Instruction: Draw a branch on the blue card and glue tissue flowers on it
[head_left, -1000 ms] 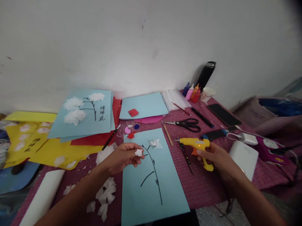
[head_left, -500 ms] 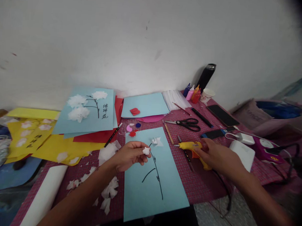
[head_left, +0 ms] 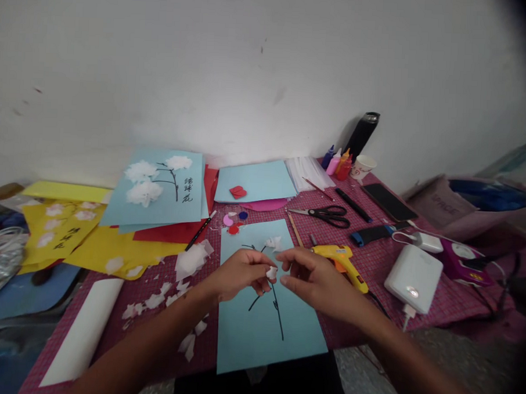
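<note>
Between the thumb and fingers of my left hand [head_left: 246, 270] is a small white paper petal [head_left: 272, 272]. My right hand [head_left: 308, 278] hovers just beside it, fingers curved and apart, with nothing visible in them. Both hands are over a light blue sheet [head_left: 256, 342] with a black drawn branch [head_left: 278, 317]. A white paper flower [head_left: 274, 243] sits near the top of that branch. The yellow hot glue gun [head_left: 339, 261] lies on the table to the right of the sheet. Loose white paper petals [head_left: 156, 300] are scattered on the left.
Black-handled scissors [head_left: 327, 214] and a box cutter [head_left: 374, 234] lie at the right, near a white power bank [head_left: 414, 279] and cables. Small paint bottles [head_left: 336, 163] stand by a black flask [head_left: 364, 134]. A finished blue flower sheet [head_left: 158, 210] rests at the back left.
My right hand has let go of the glue gun and moved left to beside the petal. My left hand has shifted slightly right with the petal.
</note>
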`<state>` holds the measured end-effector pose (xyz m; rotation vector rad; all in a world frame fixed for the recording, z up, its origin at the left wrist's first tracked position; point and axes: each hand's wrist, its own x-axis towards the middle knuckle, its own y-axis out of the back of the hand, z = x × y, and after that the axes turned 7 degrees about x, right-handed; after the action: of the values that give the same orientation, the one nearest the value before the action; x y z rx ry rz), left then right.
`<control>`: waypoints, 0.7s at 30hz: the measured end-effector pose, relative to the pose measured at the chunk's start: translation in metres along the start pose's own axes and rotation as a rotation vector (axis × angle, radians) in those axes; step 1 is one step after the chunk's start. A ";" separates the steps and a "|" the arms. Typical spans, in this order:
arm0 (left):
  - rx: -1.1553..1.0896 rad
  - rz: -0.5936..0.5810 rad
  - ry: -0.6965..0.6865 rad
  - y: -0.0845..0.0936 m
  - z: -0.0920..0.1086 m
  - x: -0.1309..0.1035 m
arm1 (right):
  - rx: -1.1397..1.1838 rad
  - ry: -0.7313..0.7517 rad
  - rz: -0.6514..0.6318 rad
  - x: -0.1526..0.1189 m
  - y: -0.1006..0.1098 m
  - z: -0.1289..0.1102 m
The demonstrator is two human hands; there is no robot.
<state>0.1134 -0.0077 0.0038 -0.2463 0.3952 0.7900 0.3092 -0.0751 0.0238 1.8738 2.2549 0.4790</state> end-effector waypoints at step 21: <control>-0.132 0.012 -0.211 -0.021 -0.012 -0.003 | 0.312 -0.152 0.168 -0.003 -0.012 0.021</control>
<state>0.1230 -0.0284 -0.0044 -0.2809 0.1461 0.8456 0.3053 -0.0770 0.0000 2.1743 2.1836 -0.0001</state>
